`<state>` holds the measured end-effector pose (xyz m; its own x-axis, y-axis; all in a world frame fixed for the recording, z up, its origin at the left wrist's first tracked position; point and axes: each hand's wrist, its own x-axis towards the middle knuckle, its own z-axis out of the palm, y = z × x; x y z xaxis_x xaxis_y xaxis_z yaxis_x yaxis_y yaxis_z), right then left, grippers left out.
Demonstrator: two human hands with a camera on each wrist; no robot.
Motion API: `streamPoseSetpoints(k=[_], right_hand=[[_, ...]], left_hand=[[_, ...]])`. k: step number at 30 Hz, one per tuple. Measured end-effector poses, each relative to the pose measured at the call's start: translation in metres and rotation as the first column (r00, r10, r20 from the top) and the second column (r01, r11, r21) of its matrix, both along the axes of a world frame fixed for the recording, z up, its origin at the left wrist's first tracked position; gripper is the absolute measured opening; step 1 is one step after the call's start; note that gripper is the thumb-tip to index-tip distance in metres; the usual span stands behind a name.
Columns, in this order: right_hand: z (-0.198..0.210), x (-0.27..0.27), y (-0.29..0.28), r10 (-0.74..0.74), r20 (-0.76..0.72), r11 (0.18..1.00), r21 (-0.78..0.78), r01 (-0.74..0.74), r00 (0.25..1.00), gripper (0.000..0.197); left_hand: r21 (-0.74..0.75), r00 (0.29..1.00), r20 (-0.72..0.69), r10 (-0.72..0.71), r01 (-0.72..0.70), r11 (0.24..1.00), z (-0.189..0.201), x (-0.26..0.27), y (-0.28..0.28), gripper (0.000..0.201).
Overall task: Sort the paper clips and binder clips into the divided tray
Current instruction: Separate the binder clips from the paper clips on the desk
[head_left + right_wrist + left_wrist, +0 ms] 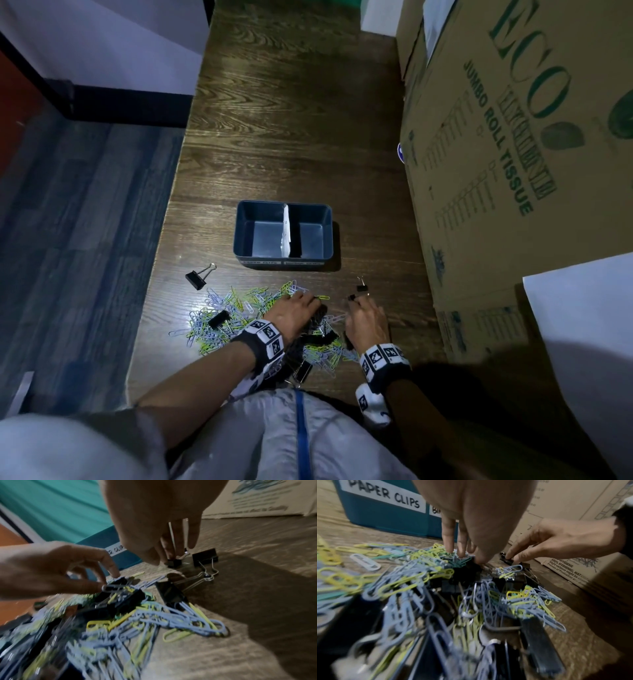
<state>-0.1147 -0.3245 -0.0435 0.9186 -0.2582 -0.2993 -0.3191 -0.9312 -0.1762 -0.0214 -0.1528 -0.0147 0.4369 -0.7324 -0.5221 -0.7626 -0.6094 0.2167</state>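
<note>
A blue divided tray stands on the wooden table, both compartments empty; its left label reads "PAPER CLIPS". In front of it lies a mixed pile of paper clips in blue, yellow and green, with black binder clips among them. My left hand reaches down into the pile, and thumb and forefinger pinch a pale paper clip. To the right, my right hand pinches a small black binder clip on the table. Another small binder clip lies just beyond it.
A large cardboard box walls off the table's right side, close to my right hand. One binder clip lies apart, left of the pile. The table's left edge drops to the floor. A white sheet lies at the right.
</note>
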Motion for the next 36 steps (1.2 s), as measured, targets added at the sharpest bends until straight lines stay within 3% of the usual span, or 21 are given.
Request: streamPoseSetpoints(k=[3,8,13,15,19,25,31,36], right_hand=[[0.001,0.002,-0.002,-0.128,0.033,0.992,0.013,0.128,0.991,0.031],[-0.001,-0.012,-0.007,-0.374,0.111,0.919,0.176,0.352,0.921,0.018],[-0.019,-0.038,-0.013,-0.291,-0.023,0.916,0.283,0.285,0.957,0.008],[-0.026,-0.045,-0.009,-0.253,-0.073,0.915,0.304,0.264,0.965,0.016],[-0.037,-0.053,0.004,-0.231,-0.058,0.914,0.329,0.237,0.971,0.041],[-0.031,-0.046,0.014,-0.243,-0.025,0.924,0.298,0.239,0.97,0.038],[-0.002,-0.035,0.003,-0.353,0.068,0.9,0.295,0.319,0.933,0.03],[0.002,-0.037,-0.017,-0.483,0.089,0.859,0.243,0.451,0.871,0.031]], left_hand=[[0.008,0.998,-0.036,-0.043,0.043,0.999,-0.004,0.003,-0.005,0.081],[-0.006,0.998,-0.063,-0.028,0.028,1.0,-0.008,0.01,-0.003,0.07],[-0.061,0.994,-0.1,-0.044,0.038,0.997,-0.012,0.014,0.0,0.058],[-0.08,0.994,-0.107,-0.016,0.007,0.997,-0.011,0.012,0.0,0.058],[-0.15,0.993,-0.076,0.095,-0.105,0.983,-0.01,0.009,0.003,0.044],[-0.33,0.966,-0.047,0.254,-0.255,0.909,-0.01,0.005,0.027,0.029],[-0.439,0.821,-0.057,0.568,-0.532,0.724,-0.009,0.025,0.107,0.012],[-0.317,0.525,-0.029,0.851,-0.812,0.49,-0.022,0.049,0.204,0.011]])
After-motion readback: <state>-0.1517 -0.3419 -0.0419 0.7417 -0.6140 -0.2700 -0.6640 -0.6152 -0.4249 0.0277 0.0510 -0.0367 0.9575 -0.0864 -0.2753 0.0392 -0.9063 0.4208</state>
